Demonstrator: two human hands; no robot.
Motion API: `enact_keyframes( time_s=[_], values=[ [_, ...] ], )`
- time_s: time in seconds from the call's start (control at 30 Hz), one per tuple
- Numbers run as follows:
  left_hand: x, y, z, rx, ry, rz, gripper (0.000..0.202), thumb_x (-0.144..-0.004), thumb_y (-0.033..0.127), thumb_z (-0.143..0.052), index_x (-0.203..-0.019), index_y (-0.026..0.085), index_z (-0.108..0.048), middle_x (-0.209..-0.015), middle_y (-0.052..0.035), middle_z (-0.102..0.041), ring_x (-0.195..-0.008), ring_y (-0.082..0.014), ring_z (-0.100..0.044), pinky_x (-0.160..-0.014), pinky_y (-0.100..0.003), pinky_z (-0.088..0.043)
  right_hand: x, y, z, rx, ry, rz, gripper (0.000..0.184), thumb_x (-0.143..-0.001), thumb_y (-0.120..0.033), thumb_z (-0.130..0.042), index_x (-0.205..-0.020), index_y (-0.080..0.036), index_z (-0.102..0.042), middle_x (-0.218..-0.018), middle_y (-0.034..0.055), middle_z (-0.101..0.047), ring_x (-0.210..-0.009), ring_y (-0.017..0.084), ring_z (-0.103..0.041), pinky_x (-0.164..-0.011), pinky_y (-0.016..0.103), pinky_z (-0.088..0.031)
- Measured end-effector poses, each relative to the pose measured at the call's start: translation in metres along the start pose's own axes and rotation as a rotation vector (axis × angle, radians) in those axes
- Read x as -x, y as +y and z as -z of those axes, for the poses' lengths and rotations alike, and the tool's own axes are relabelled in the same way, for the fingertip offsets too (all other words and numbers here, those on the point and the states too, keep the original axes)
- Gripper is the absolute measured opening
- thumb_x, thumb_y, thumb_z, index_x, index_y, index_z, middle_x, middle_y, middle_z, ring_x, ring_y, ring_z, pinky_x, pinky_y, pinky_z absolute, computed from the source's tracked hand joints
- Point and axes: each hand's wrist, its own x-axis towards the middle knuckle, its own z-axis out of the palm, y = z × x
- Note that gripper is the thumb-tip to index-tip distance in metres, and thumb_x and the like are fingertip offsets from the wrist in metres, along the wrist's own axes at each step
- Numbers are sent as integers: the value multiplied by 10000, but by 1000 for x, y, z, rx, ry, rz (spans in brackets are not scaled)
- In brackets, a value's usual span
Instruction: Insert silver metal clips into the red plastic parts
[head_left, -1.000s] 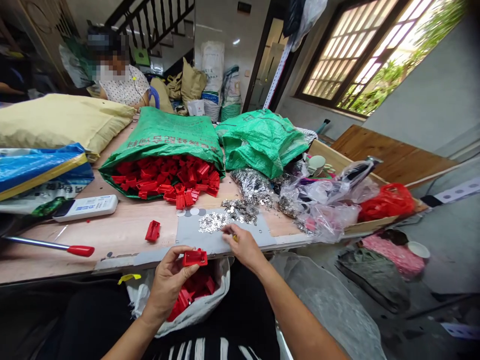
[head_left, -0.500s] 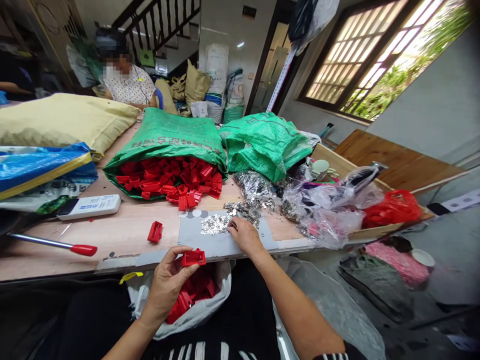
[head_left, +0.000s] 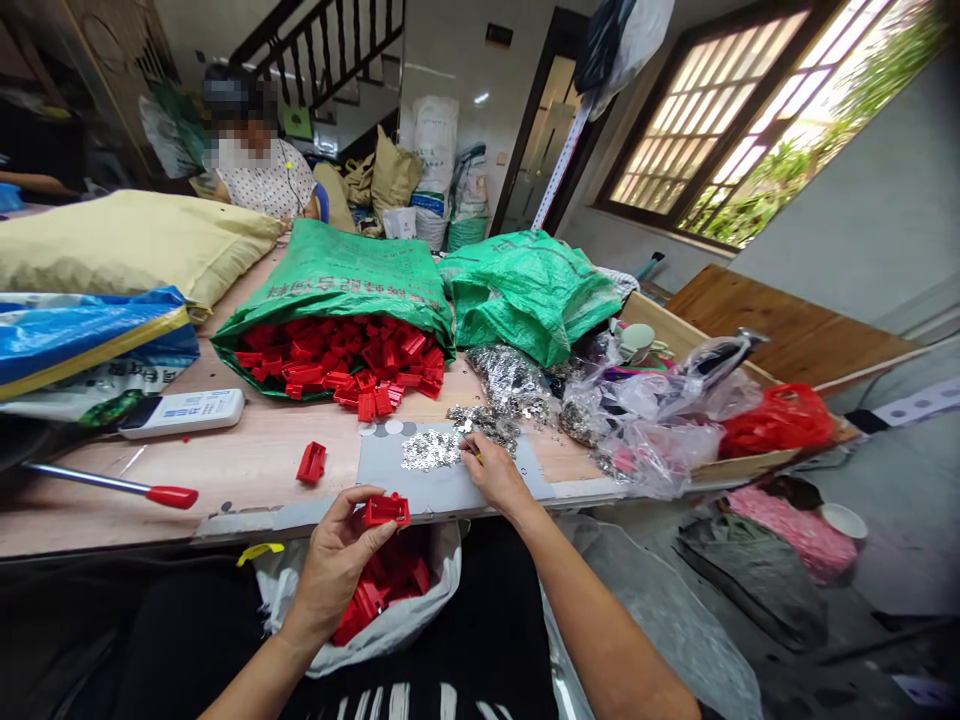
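Observation:
My left hand (head_left: 337,555) pinches a small red plastic housing (head_left: 387,512), a hollow box shape, between thumb and fingers just off the table's front edge. Over the grey board (head_left: 450,492) my right hand (head_left: 496,475) has its fingers closed together at a small dark sliver, too small to name. Beside those fingertips lies a spread of flat, shiny metal pieces (head_left: 429,450). A darker heap of small metal parts (head_left: 491,425) sits just behind. Below my left hand, a white sack (head_left: 450,580) on my lap holds more red housings (head_left: 367,605).
A single red housing (head_left: 311,463) lies left of the board. Behind it, a green sack (head_left: 352,265) spills many more. A red-tipped metal lever (head_left: 171,497) juts in from the left. Clear plastic bags (head_left: 660,440) crowd the right. Across the table sits a person (head_left: 266,180).
My right hand has drawn back slightly to the right from the shiny pieces, and a small dark sliver now shows at its fingertips. My left hand keeps hold of the red housing.

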Motion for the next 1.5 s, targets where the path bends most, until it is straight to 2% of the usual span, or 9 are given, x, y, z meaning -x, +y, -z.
enact_keyframes(
  time_s=[0.17,0.3,0.37,0.57,0.77,0.97,1.17,1.37,1.5],
  values=[
    [0,6,-4,-237,54,-170,307,-742,261,-726,-1020,213,-604,-944,-3,-642,-832,-128,-632,-779,-235,-518,10,-10,-3,-306,-13,7,61,-802,-247,-518,-779,-202,-551,-734,-1,-584,-687,151,-529,-644,257,-376],
    [0,7,-8,-360,61,-337,242,-766,243,-695,-997,220,-626,-976,-20,-602,-887,-151,-623,-768,-252,-526,26,-35,-11,-811,-195,-66,192,-762,-372,-596,-801,-193,-539,-592,-62,-446,-507,93,-388,-499,219,-316],
    [1,7,-9,-412,47,-403,226,-788,225,-673,-1009,229,-625,-992,-29,-597,-933,-163,-611,-798,-271,-522,35,-49,-15,-940,-258,-119,247,-734,-397,-644,-807,-185,-539,-558,-75,-431,-477,78,-358,-469,209,-274],
    [3,5,-8,-540,-3,-510,254,-814,193,-650,-1058,250,-611,-1012,-37,-593,-964,-171,-589,-825,-293,-504,49,-69,-23,-1061,-327,-182,321,-703,-438,-697,-786,-175,-533,-535,-80,-444,-441,58,-348,-438,201,-209],
    [4,8,-8,-536,-12,-526,264,-819,194,-645,-1074,248,-602,-1020,-40,-596,-968,-174,-592,-838,-305,-505,52,-64,-30,-971,-256,-69,250,-753,-379,-657,-776,-181,-506,-634,-66,-459,-502,66,-381,-482,206,-296],
    [5,14,-10,-618,-53,-534,299,-832,188,-624,-1124,252,-615,-1048,-55,-621,-986,-185,-606,-860,-324,-505,55,-61,-32,-826,-164,46,172,-768,-285,-605,-885,-195,-517,-778,-29,-507,-692,112,-466,-638,226,-392],
    [5,16,-13,-589,-64,-499,327,-824,197,-617,-1143,264,-641,-1057,-61,-644,-996,-204,-618,-873,-340,-510,60,-61,-36,-774,-169,69,123,-811,-260,-539,-919,-205,-517,-743,-37,-481,-667,115,-428,-633,232,-377],
    [4,20,-12,-396,-4,-251,366,-800,281,-647,-1162,227,-635,-1037,-50,-658,-923,-182,-638,-820,-288,-522,61,-63,-32,-1012,-342,12,323,-787,-412,-655,-985,-201,-511,-795,-30,-477,-642,93,-416,-588,213,-356],
    [4,19,-12,-220,-14,-66,467,-783,328,-668,-1224,197,-587,-1032,-51,-682,-913,-180,-643,-852,-299,-515,62,-65,-25,-1097,-392,-42,352,-799,-482,-636,-970,-213,-486,-774,-51,-457,-509,51,-318,-474,198,-254]
  ],
)
